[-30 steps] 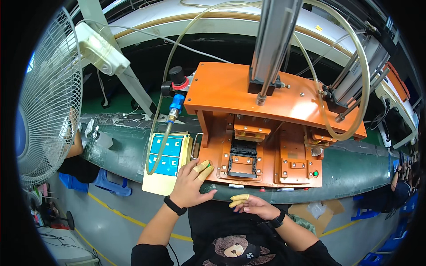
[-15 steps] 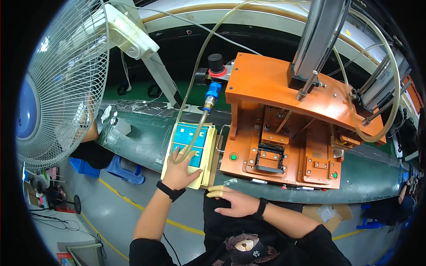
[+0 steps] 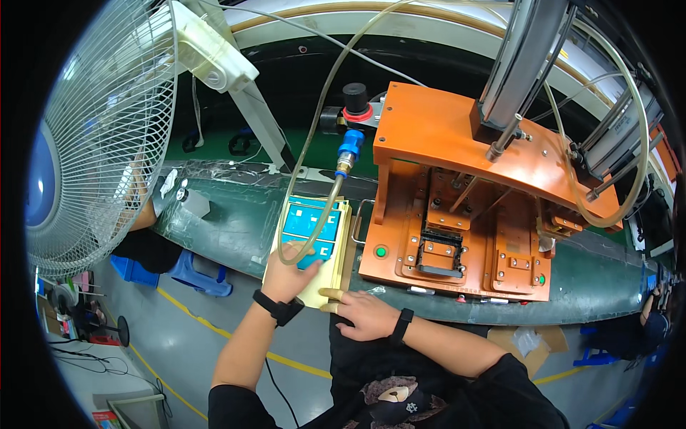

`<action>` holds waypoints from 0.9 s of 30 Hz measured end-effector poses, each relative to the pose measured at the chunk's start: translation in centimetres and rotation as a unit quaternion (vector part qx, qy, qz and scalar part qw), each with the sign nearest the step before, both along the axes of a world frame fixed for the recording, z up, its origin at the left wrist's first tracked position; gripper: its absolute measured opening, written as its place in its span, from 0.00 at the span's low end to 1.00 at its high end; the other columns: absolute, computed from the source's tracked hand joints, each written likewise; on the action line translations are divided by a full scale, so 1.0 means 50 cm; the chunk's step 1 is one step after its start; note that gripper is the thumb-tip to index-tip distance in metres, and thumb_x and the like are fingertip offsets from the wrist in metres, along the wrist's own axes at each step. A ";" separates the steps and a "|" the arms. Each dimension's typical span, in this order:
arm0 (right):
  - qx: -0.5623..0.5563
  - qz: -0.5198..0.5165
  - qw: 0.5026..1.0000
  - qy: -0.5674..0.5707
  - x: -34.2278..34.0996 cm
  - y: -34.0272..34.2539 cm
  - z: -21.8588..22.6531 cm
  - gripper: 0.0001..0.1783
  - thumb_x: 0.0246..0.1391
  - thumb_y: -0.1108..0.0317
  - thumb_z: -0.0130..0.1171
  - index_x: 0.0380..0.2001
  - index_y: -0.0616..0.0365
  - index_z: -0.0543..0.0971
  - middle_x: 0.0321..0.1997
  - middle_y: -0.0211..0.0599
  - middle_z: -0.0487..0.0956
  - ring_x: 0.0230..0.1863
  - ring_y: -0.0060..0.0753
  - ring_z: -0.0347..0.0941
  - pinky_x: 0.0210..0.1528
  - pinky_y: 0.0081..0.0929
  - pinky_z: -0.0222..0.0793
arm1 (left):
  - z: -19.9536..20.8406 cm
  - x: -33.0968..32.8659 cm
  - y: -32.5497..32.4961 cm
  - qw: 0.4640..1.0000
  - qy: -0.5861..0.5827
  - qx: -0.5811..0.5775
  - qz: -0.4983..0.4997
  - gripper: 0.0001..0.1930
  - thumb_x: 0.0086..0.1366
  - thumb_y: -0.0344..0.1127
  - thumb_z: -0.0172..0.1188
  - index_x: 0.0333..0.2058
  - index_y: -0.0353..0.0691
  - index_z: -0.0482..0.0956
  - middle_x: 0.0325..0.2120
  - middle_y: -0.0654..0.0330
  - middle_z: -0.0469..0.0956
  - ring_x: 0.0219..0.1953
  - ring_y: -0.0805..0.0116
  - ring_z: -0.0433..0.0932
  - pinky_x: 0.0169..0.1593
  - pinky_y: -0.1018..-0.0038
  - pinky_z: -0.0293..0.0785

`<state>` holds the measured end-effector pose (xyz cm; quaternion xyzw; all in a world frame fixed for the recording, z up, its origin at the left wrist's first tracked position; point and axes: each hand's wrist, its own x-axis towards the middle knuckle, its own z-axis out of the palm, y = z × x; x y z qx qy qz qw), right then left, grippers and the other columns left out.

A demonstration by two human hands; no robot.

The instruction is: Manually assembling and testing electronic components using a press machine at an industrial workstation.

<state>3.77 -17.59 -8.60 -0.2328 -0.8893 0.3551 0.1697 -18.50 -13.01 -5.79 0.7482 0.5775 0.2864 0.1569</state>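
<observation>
A stack of pale yellow sheets [image 3: 309,292] lies on the green bench, its top sheet bearing bright blue rectangular pieces [image 3: 325,227] with small white cut-out marks. My left hand [image 3: 287,277] rests on the stack's left side, fingertips over the lower blue piece and thumb apart from them; a clear hose partly crosses its fingers. At the stack's near right corner, my right hand [image 3: 368,316] reaches out with fingers extended, two of them in yellowish finger cots. Nothing shows in its grasp. Right of the stack stands an orange press fixture [image 3: 429,132] holding a black frame part [image 3: 441,256].
A metal handle [image 3: 359,220] projects from the press beside the stack. Above hangs the hose with a blue connector [image 3: 350,145]. A large fan [image 3: 107,143] fills the left. A small translucent bottle [image 3: 194,203] stands on the bench [image 3: 236,229]; another person's arm shows behind the fan.
My right hand has moved up and left to the stack's near corner. My left hand's thumb has drawn closer to its fingers. The view has shifted slightly.
</observation>
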 end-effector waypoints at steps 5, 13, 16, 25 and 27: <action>-0.005 -0.005 1.000 -0.003 -0.002 -0.003 -0.004 0.28 0.47 0.64 0.56 0.55 0.53 0.70 0.66 0.41 0.61 0.56 0.45 0.67 0.51 0.42 0.66 | -0.046 -0.133 0.078 0.972 -0.217 -0.050 0.077 0.07 0.55 0.31 0.67 0.30 0.33 0.81 0.30 0.57 0.82 0.33 0.69 0.78 0.39 0.73 0.73; -0.023 -0.015 0.999 -0.026 0.000 -0.004 0.008 0.25 0.50 0.61 0.57 0.53 0.55 0.72 0.67 0.44 0.61 0.57 0.46 0.68 0.50 0.44 0.68 | -0.014 -0.457 0.067 0.855 -0.393 0.025 0.337 0.10 0.64 0.37 0.61 0.37 0.37 0.80 0.32 0.64 0.79 0.32 0.74 0.76 0.37 0.77 0.71; -0.013 -0.027 1.000 0.002 0.027 -0.006 0.008 0.24 0.51 0.60 0.56 0.52 0.55 0.72 0.65 0.45 0.62 0.56 0.46 0.68 0.50 0.44 0.68 | 0.005 -0.429 0.000 0.778 -0.588 0.009 0.221 0.15 0.67 0.41 0.57 0.47 0.40 0.74 0.44 0.60 0.77 0.44 0.67 0.76 0.47 0.69 0.70; 0.209 -0.243 0.925 0.206 0.177 -0.058 0.170 0.18 0.41 0.69 0.66 0.40 0.52 0.79 0.45 0.36 0.76 0.37 0.37 0.75 0.36 0.29 0.72 | 0.013 -0.233 -0.279 0.692 -0.711 -0.042 0.119 0.24 0.71 0.40 0.46 0.61 0.35 0.61 0.56 0.51 0.69 0.55 0.57 0.72 0.58 0.58 0.69; 0.277 -0.322 0.889 0.169 0.229 -0.049 0.197 0.18 0.38 0.72 0.67 0.38 0.51 0.80 0.40 0.34 0.77 0.34 0.35 0.74 0.34 0.29 0.70 | 0.022 -0.146 -0.290 0.695 -0.710 -0.074 0.087 0.23 0.71 0.39 0.45 0.60 0.33 0.61 0.56 0.51 0.70 0.57 0.56 0.71 0.58 0.56 0.70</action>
